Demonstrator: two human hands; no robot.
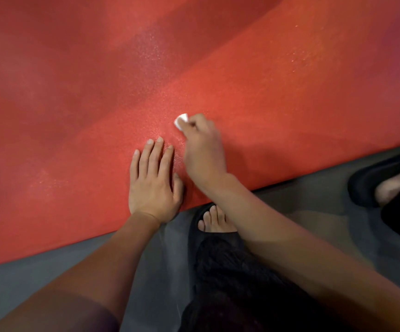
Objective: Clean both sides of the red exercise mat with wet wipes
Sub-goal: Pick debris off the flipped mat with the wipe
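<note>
Nearest, a black slide sandal [215,236] on grey floor [38,283] at the red mat's [98,92] near edge; another sandal [371,180] at right. Left hand [153,180] lies flat, fingers straight, on the mat. Right hand [203,149] just beyond pinches a white wipe [181,121] against it.

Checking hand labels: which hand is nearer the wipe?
Right. The right hand pinches the wipe at its fingertips on the mat. The left hand lies flat beside it, nearer the mat's edge, not touching the wipe.
</note>
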